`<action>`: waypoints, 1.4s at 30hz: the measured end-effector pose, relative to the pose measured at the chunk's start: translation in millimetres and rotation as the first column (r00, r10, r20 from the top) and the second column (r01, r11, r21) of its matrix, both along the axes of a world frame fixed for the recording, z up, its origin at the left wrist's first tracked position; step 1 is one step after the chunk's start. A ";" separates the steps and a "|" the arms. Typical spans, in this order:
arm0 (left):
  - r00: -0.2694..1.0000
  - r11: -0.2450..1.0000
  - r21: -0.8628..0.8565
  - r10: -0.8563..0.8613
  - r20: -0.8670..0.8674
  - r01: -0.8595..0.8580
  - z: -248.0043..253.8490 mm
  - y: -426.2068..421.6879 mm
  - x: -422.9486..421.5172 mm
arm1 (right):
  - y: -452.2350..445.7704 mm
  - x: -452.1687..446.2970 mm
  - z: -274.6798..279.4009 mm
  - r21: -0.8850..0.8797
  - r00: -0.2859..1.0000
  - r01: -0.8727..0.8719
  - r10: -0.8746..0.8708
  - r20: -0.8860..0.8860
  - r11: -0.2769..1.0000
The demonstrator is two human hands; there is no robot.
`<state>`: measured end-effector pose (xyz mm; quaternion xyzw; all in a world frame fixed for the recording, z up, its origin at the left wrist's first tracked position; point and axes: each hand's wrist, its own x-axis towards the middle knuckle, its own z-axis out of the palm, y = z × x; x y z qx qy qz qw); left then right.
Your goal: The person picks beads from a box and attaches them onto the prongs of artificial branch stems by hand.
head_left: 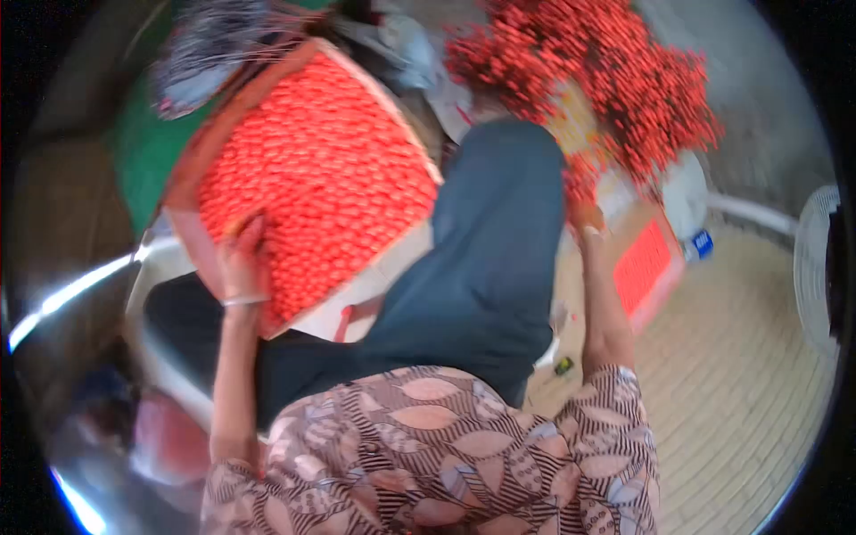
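Note:
A large open box (198, 241) is full of small glossy red berry-like beads (330, 165) and tilts beside my left leg. My left hand (241, 267) is at its near left side, over the beads, with the fingers drawn together; blur hides what they hold. Beyond my raised right knee, my right hand (585, 217) closes around the lower end of a small bunch of red berry stems (582, 178). A big heap of similar red berry sprays (597, 71) lies just past it. My knee partly covers the area left of my right hand.
A smaller box of red pieces (644, 267) stands right of my right forearm. A bundle of thin dark wires (209, 49) lies behind the large box. A blue-labelled item (702, 243) and a white basket (816, 267) are at the right. A red-handled tool (344, 321) lies near my legs.

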<state>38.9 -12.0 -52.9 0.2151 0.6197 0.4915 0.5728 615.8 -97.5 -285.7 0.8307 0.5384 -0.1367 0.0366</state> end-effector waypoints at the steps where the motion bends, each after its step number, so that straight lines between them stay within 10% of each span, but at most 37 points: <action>1: 1.000 1.000 0.009 -0.029 -0.003 0.029 4.6 2.5 0.6 | 2.7 -3.1 27.2 -0.197 0.949 -0.224 0.259 0.177 0.954; 5: 0.987 0.987 0.034 -0.156 0.030 0.155 30.3 19.5 -2.8 | 35.5 -9.7 87.0 -0.275 0.825 0.293 -0.387 -0.411 0.916; 9: 0.941 0.936 0.091 -0.339 -0.011 0.339 49.3 52.7 -23.6 | 122.7 -76.2 205.2 0.140 0.904 0.304 -0.238 -0.356 0.942; 13: 0.956 0.953 0.152 -0.278 0.094 0.262 41.9 84.2 -40.9 | 204.9 -184.6 312.6 0.675 0.868 -0.182 0.440 -0.232 0.715; 15: 0.962 0.970 0.117 -0.230 0.150 0.213 37.4 88.4 -41.8 | 218.3 -276.1 378.1 0.683 0.763 -0.273 0.585 -0.275 0.677; 17: 0.961 0.981 0.067 -0.191 0.200 0.181 35.7 87.3 -37.1 | 238.7 -336.5 395.6 0.703 0.594 -0.627 0.789 0.154 0.335; 21: 0.937 0.936 0.146 -0.335 0.095 0.320 54.4 86.3 -33.0 | 276.2 -415.0 388.5 0.301 0.395 -0.913 0.780 0.485 0.275; 27: 0.935 0.910 0.218 -0.355 -0.029 0.352 75.3 83.0 -40.5 | 314.4 -454.7 346.6 0.355 0.585 -0.799 0.762 0.277 0.485; 36: 0.938 0.901 0.259 -0.340 -0.074 0.347 73.8 88.9 -45.6 | 330.7 -459.4 360.7 0.429 0.582 -0.795 0.736 0.345 0.428; 39: 0.953 0.926 0.240 -0.302 0.004 0.292 86.3 89.7 -43.3 | 326.9 -457.4 385.9 0.186 0.642 -0.491 0.498 -0.583 0.851; 42: 0.945 0.915 0.250 -0.327 0.001 0.317 81.7 93.8 -43.8 | 327.8 -448.6 396.4 0.275 0.538 -0.438 0.495 -0.682 0.856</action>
